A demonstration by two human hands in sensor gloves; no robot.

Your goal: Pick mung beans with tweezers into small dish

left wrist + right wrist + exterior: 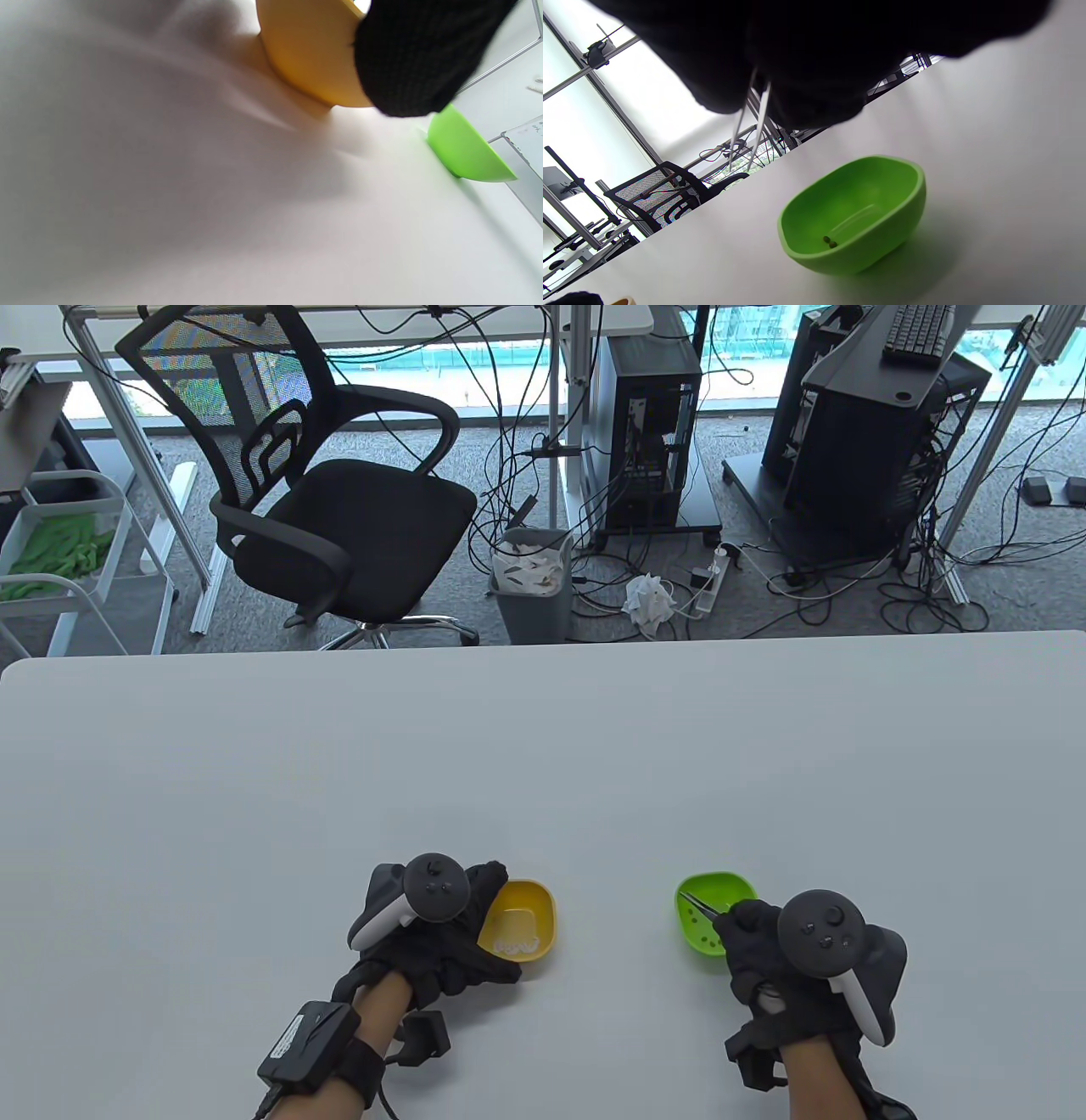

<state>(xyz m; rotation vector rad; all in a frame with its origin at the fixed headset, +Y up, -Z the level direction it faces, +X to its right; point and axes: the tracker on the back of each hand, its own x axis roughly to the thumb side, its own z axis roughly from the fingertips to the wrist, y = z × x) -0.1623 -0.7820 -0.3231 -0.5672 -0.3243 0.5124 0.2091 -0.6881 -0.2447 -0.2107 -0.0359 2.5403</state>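
Note:
A green dish [717, 918] with several dark mung beans [697, 935] sits at the front right of the white table. A yellow dish [528, 909] with white pieces [521, 946] in it sits to its left. My right hand [740, 923] grips metal tweezers [702, 903], whose tips point over the green dish. In the right wrist view the tweezers [747, 127] hang above the table with tips apart and empty, beside the green dish [882, 237] holding two beans [829, 242]. My left hand [482, 903] holds the yellow dish's left side; a gloved finger [415, 55] lies against the yellow dish [309, 51].
The table [543, 763] stretches far beyond the two dishes. Behind its far edge stand an office chair [331, 500], a bin [533, 581] and computer towers. The green dish also shows in the left wrist view [466, 152].

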